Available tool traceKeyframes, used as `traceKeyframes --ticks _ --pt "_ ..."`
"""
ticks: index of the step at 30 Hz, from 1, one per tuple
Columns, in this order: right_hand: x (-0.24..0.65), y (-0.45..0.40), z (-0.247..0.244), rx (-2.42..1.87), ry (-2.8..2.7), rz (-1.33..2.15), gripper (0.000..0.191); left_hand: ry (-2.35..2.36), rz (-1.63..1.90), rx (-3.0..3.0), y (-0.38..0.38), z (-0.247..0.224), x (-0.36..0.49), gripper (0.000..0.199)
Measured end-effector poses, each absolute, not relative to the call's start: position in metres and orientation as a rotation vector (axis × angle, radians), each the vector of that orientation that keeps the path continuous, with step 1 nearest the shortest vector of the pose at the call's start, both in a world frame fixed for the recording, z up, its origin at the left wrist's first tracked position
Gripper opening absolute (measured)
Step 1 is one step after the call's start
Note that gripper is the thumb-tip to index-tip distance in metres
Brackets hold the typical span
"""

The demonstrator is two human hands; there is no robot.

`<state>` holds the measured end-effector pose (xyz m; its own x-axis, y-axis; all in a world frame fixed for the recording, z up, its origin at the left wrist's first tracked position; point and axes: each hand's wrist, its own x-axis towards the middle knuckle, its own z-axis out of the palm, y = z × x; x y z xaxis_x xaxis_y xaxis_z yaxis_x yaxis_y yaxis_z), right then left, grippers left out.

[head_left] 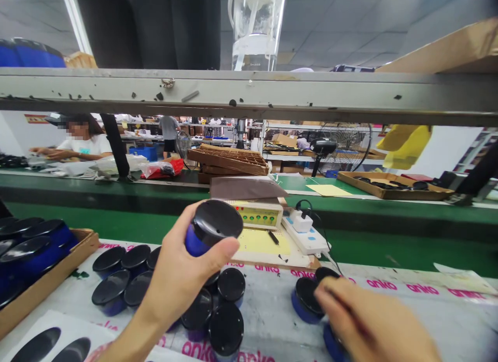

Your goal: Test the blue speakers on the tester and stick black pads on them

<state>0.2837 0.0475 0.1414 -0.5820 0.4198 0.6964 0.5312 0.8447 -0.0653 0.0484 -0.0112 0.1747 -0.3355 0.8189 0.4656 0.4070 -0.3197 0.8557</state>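
My left hand [179,263] is closed round a short blue cup-shaped part with a glossy black top [218,219], raised above the bench and tilted so its top faces me. My right hand [377,320], smeared by motion, hovers at the lower right, close to a matching blue part [306,298]. Its fingers look bent, but whether they hold anything is unclear. Another of these parts [334,344] is partly hidden by that hand. Several more black-topped parts [226,328] stand in a cluster below my left hand, and others [111,291] lie left of my forearm.
A cardboard tray [50,279] of larger blue, black-topped pieces stands at left. A sheet with dark ovals [50,341] lies in front. Beyond are a control box [260,214], a power strip [307,237] and a green belt [389,242]. A shelf [249,92] spans overhead. A person [87,141] sits across.
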Motion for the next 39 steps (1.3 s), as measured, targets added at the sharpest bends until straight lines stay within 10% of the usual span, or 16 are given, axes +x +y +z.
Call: traceKeyframes --ticks 8,14,18,24,39 --pt "0.349 0.087 0.181 -1.489 -2.023 -0.199 0.033 1.254 0.760 1.814 0.004 0.091 0.118 0.065" --pt "0.356 0.076 0.104 -1.501 -2.596 0.577 0.022 1.184 0.565 1.847 0.018 0.051 0.144 0.080" --pt "0.367 0.067 0.083 -1.503 -2.518 0.681 0.013 1.295 0.701 1.988 0.033 0.073 0.137 0.035" --pt "0.373 0.069 0.088 -1.531 -2.542 0.455 0.017 1.119 0.665 2.148 0.087 0.065 0.146 0.076" --pt "0.324 0.084 0.119 -1.186 -2.278 0.522 0.029 1.375 0.933 2.130 0.069 0.095 0.141 0.050"
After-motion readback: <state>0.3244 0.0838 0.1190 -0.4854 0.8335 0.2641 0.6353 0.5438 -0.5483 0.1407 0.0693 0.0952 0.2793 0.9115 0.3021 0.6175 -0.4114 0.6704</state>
